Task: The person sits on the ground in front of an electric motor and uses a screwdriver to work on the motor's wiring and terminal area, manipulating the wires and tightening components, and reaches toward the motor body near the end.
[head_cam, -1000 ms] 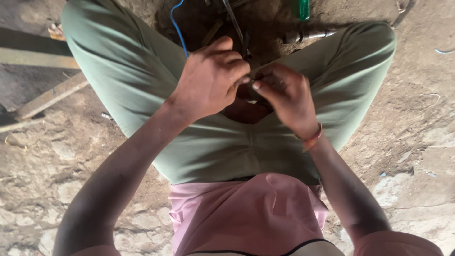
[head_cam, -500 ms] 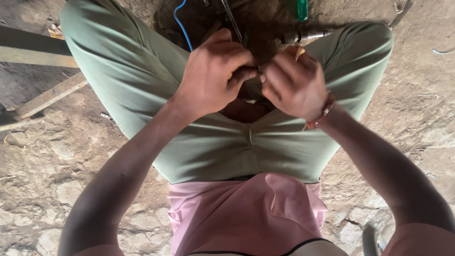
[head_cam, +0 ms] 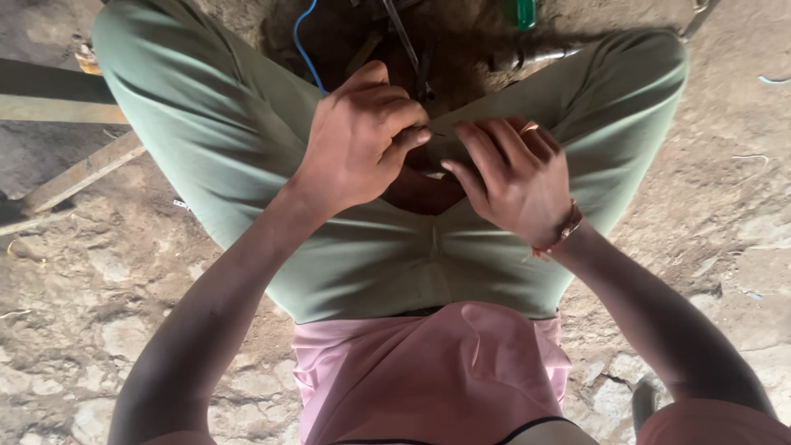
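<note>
Planks (head_cam: 78, 177): well off to the left of my fingers, lying flat on the dirt floor (head_cam: 107, 288), apart from everything I handle.

Blue wire (head_cam: 303, 45): just beyond my left fingers, running up and away over the dark ground between my knees.

Left hand (head_cam: 358, 140): curled over my lap, knuckles up. The fingers (head_cam: 408, 140) are drawn narrow, thumb and forefinger pinched as if on something very small. What sits in that pinch is too small and shadowed to name, so I cannot tell what I hold.

Small dark part (head_cam: 424, 165): between my two sets of fingers, low in my lap. I judge I keep it there so my legs brace it and both hands can meet over it. Its shape is hidden by my fingers.

Metal tool (head_cam: 408, 41): just beyond my fingertips on the ground, thin and dark, near enough to reach.

Right hand (head_cam: 515, 181): fingers bent and close together, tips touching the same spot from the right side, probably to steady it. A ring and a red wrist thread show.

Green handle (head_cam: 526, 12): beyond my right fingers, at the top edge.

Trousers (head_cam: 247, 165): green, spread under both hands.
</note>
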A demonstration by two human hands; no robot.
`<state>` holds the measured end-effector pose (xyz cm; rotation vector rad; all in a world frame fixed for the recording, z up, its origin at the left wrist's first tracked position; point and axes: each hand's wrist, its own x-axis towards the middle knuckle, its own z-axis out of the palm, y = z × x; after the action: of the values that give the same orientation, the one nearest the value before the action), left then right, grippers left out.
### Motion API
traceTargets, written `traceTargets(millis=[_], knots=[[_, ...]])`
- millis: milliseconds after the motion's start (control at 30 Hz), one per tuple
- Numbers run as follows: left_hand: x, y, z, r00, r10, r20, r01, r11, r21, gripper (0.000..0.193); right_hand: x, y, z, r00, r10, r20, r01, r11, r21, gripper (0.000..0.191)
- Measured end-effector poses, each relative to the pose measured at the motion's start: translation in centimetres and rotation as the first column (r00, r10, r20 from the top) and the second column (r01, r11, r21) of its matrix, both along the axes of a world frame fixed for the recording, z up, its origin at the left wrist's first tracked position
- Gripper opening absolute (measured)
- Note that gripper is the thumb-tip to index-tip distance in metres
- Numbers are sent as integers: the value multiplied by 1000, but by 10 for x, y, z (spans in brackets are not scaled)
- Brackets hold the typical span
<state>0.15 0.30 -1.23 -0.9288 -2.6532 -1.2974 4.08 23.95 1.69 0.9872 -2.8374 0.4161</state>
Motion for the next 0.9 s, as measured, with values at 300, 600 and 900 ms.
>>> traceTargets(millis=[300,600,900], knots=[[-4,12,2,977,-74,200,66,997,47,13,-37,14,10,807,498,-318,-408,859,308,16],[0,20,-3,968,-53,246,6,982,187,12,-10,-3,-18,670,-145,728,515,797,-315,29],[2,21,-18,997,54,-61,-53,998,28,14,-13,-1,-45,522,-108,846,730,570,-377,26]])
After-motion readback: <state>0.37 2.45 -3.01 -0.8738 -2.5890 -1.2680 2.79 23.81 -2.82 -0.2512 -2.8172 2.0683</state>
